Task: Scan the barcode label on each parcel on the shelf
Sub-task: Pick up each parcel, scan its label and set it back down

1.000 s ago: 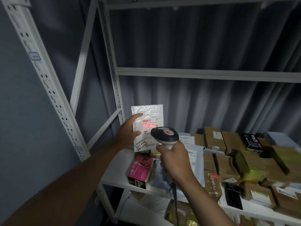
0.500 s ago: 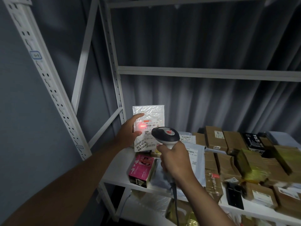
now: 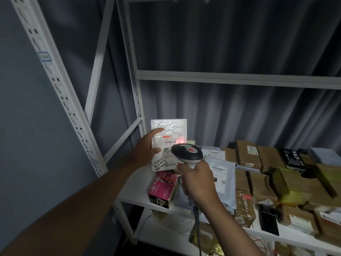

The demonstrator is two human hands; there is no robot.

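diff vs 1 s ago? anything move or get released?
The red scan spot slid rightward across the label, from its left-middle part to near its right edge. Nothing was taken or let go. Unchanged: the left hand holds the white bubble mailer upright, the right hand grips the barcode scanner aimed at it, and the pink box and the other parcels lie on the shelf.

Two hands show — the left hand at centre frame, the right hand just below and right of it. One scanner, one white bubble mailer, one pink box at lower centre, one black box at right. Brown cardboard parcels fill the right side — too many and too blurred for an exact count.
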